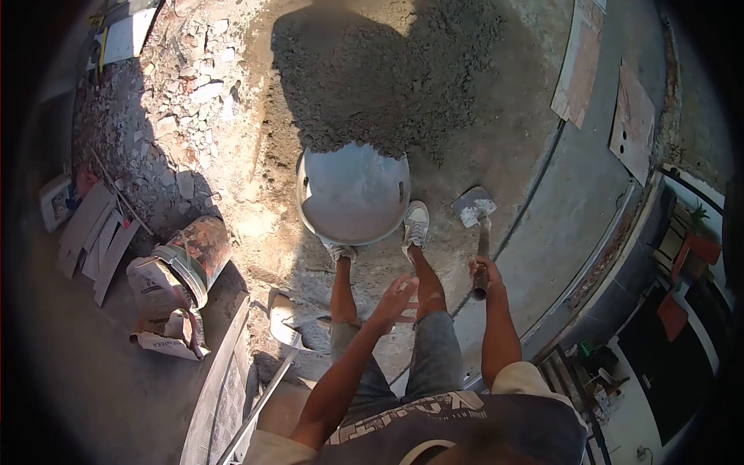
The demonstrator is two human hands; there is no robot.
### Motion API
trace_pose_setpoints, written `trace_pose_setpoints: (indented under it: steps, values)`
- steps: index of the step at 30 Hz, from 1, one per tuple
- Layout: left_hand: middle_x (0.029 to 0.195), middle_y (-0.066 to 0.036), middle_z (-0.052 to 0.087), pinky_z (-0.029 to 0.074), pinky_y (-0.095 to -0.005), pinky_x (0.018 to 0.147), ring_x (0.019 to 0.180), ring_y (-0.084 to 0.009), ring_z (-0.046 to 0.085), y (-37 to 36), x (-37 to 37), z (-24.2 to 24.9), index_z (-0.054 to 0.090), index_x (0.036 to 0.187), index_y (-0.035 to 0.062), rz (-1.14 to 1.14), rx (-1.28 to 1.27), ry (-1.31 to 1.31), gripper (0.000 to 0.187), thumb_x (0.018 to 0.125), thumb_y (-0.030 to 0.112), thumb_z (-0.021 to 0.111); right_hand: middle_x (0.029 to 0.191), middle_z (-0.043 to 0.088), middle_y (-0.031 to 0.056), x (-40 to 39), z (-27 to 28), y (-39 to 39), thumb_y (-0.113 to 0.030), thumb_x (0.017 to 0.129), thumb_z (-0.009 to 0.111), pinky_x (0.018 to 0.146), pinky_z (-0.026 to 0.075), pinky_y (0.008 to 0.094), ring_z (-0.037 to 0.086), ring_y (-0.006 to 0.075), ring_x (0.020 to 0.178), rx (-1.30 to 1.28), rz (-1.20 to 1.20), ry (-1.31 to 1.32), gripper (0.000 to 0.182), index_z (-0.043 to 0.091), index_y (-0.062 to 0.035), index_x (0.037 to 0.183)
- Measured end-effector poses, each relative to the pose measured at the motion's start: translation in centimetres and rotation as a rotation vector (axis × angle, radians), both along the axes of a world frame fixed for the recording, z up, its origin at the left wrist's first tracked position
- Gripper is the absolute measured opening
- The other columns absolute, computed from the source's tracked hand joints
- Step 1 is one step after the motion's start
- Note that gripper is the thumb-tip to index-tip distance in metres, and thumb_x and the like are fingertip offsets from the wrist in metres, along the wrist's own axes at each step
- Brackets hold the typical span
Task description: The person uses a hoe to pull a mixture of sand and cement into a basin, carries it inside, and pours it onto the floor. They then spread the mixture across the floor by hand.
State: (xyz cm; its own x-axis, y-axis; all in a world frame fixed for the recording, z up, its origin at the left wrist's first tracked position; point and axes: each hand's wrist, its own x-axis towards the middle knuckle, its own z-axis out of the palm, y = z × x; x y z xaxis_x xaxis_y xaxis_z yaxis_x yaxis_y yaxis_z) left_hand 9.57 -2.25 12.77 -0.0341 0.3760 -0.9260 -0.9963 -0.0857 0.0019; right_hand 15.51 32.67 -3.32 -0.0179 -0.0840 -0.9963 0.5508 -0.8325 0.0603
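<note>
My right hand (486, 273) is wrapped round the handle of a shovel (484, 239). Its blade rests near the ground to the right of my feet, with pale material stuck on it. In front of my thighs hovers my left hand (395, 302), fingers apart and nothing in them. Between my shoes lies a round grey tub (353, 205) with slot handles, tilted against a large heap of dark wet mortar or sand (387, 77). The heap covers the tub's far rim.
Broken rubble (186, 101) spreads at the upper left. A mortar-caked bucket (203, 252) lies on its side by a torn paper bag (174, 333). Another long-handled tool (271, 380) sits at lower left. Boards (581, 62) lie at the upper right, past a floor groove.
</note>
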Motion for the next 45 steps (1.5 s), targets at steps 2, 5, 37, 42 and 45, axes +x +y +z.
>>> trace_pose_setpoints:
  steps: [2, 5, 37, 42, 45]
  values:
    - [0.138, -0.018, 0.05, 0.055, -0.0512, 0.086, 0.114, -0.0343, 0.06, 3.9, -2.1, 2.2, 0.016, 0.157, 0.0141, -0.076, 0.063, -0.004, 0.094, 0.09, 0.066, 0.056, 0.065, 0.057, 0.0066, -1.4, 1.1, -3.3, -0.008, 0.084, 0.065, 0.051, 0.054, 0.0268, 0.058, 0.0157, 0.054, 0.123, 0.048, 0.022, 0.013, 0.053, -0.0026, 0.083]
    - [0.145, -0.023, 0.041, 0.048, -0.0531, 0.097, 0.126, -0.0388, 0.051, 8.2, -6.2, 7.6, 0.02, 0.155, 0.0061, -0.355, 0.205, 0.127, 0.103, 0.085, 0.071, 0.057, 0.067, 0.06, 0.0068, -2.3, 7.7, -6.2, -0.012, 0.081, 0.067, 0.053, 0.053, 0.0315, 0.059, 0.0173, 0.056, 0.321, 0.429, 0.122, 0.016, 0.057, -0.0026, 0.089]
    - [0.067, -0.002, 0.055, 0.044, -0.0296, 0.047, 0.052, -0.0119, 0.054, -12.8, -13.6, -9.9, 0.057, 0.099, 0.0032, 0.297, -0.037, 0.098, 0.035, 0.085, 0.032, 0.07, 0.09, 0.059, 0.0128, -42.4, -3.9, -38.5, -0.013, 0.078, 0.074, 0.052, 0.054, 0.0369, 0.064, 0.0207, 0.062, 0.305, 1.124, 0.43, 0.069, 0.036, -0.0008, 0.135]
    - [0.069, -0.005, 0.056, 0.046, -0.0323, 0.048, 0.051, -0.0139, 0.055, -9.5, -11.8, -9.1, 0.056, 0.1, -0.0004, 0.32, -0.314, 0.17, 0.037, 0.081, 0.026, 0.072, 0.075, 0.057, 0.0081, -43.2, -6.8, -39.1, -0.011, 0.081, 0.069, 0.048, 0.051, 0.0328, 0.06, 0.0156, 0.057, 0.535, 1.131, 0.49, 0.04, 0.047, 0.0001, 0.113]
    - [0.071, -0.008, 0.06, 0.047, -0.0331, 0.049, 0.052, -0.0157, 0.058, -9.6, -8.7, -9.3, 0.057, 0.1, -0.0001, 0.309, -0.358, 0.249, 0.038, 0.08, 0.028, 0.074, 0.074, 0.056, 0.0069, -40.5, -5.6, -39.8, -0.01, 0.082, 0.065, 0.046, 0.048, 0.0317, 0.057, 0.0145, 0.052, 0.614, 1.079, 0.558, 0.034, 0.048, 0.0009, 0.109]
